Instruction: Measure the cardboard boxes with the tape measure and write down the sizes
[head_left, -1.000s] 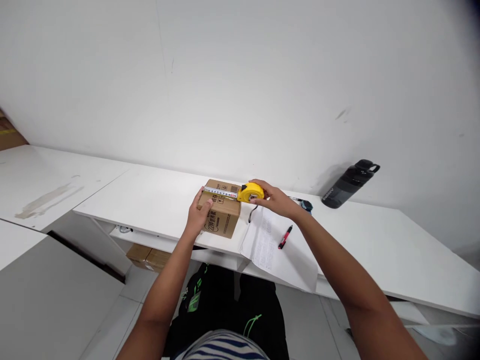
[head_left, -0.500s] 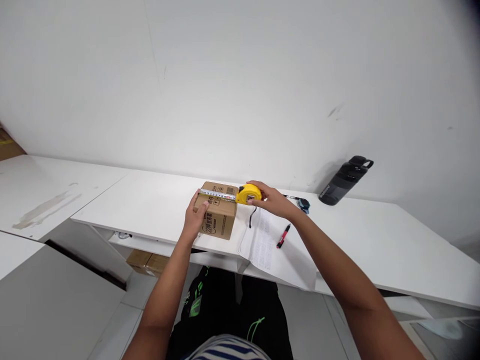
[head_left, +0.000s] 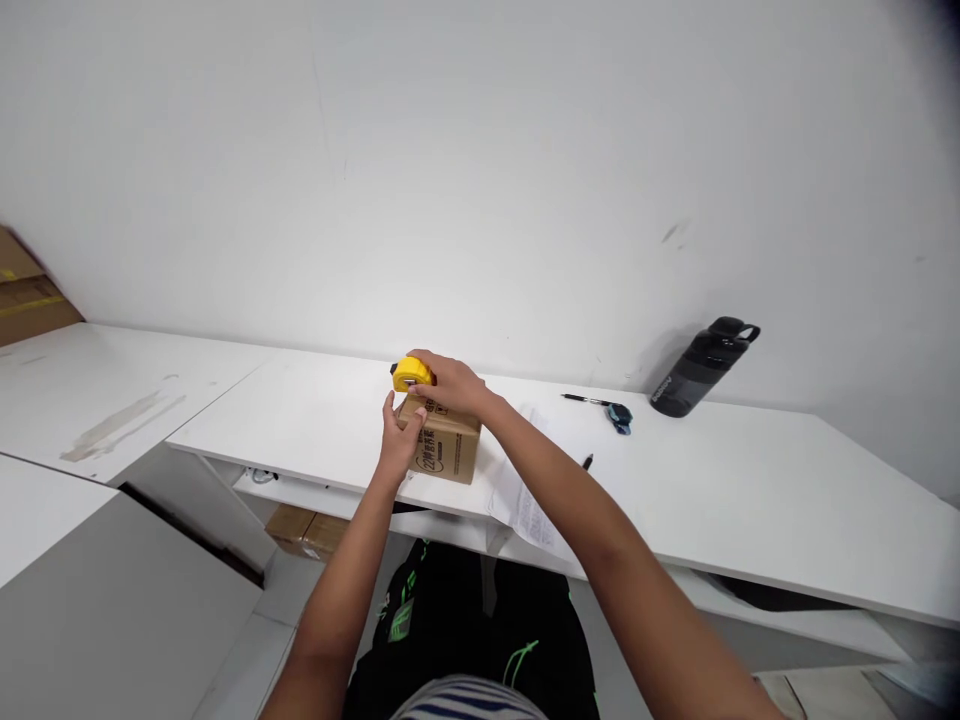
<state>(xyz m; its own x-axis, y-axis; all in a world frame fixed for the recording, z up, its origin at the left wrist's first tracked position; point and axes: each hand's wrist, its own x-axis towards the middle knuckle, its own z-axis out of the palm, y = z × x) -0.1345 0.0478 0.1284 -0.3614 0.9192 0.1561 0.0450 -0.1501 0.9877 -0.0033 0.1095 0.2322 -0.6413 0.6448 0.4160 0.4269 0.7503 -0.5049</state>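
Cardboard box [head_left: 450,445] at the centre of the frame, with dark characters printed on the front. Behind, across the whole upper half of the frame, scuffed white wall [head_left: 480,170]. Below, from left of centre to the right edge, long white desk [head_left: 720,480], bearing the box near its front edge. At bottom centre, black trousers [head_left: 465,620] with green cords. At the left edge, stacked cartons [head_left: 30,305] with yellow tape. Right of centre, near the wall, black water bottle [head_left: 701,370] with a loop on its lid. Just right of the box, printed paper sheets [head_left: 534,525], partly hidden by the right forearm. At centre, left hand [head_left: 399,435] bent about the box's left front corner, thumb at the top front edge; cannot tell how firmly gripping. Above, right hand [head_left: 457,388] reaching over the box, grasping a yellow tape measure [head_left: 412,375] by the rear left corner; cannot tell whether touching the cardboard. Right of centre, small dark blue object [head_left: 619,418], too small to identify, touching or just beside a black pen [head_left: 585,399].
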